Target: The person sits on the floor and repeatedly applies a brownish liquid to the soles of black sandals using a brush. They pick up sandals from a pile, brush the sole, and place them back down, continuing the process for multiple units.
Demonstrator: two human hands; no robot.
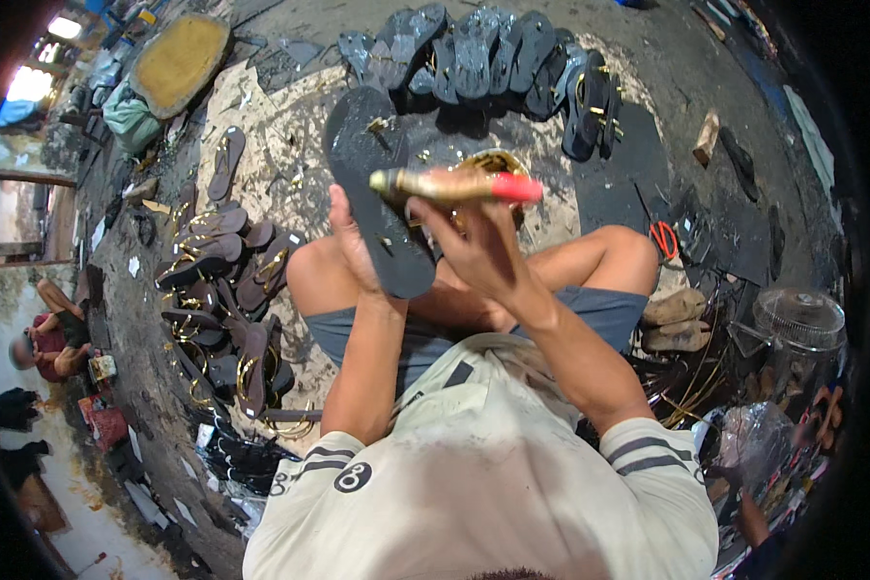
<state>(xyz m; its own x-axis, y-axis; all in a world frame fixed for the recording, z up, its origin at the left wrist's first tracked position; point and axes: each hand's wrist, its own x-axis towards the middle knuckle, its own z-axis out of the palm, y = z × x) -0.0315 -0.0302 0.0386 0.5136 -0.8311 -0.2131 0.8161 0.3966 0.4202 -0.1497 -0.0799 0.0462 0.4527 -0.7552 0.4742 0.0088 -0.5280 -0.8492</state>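
My left hand [353,242] holds a black sandal sole [372,184] upright by its lower edge, its underside toward me. A small gold fitting sits near the sole's top. My right hand [478,246] grips a glue-caked tool with a red handle end [459,185], held level across the sole's right edge, its tip touching the sole. Behind the tool a round tin with yellow glue [498,162] is partly hidden. I sit cross-legged, my knees on either side of my hands.
A row of black soles [493,58] lies ahead, a heap of brown sandals with gold straps [222,280] at left. Red-handled scissors [663,238] lie at right, near a clear jar [797,324]. A person [53,338] sits far left. A yellow oval mat [179,60] leans at top left.
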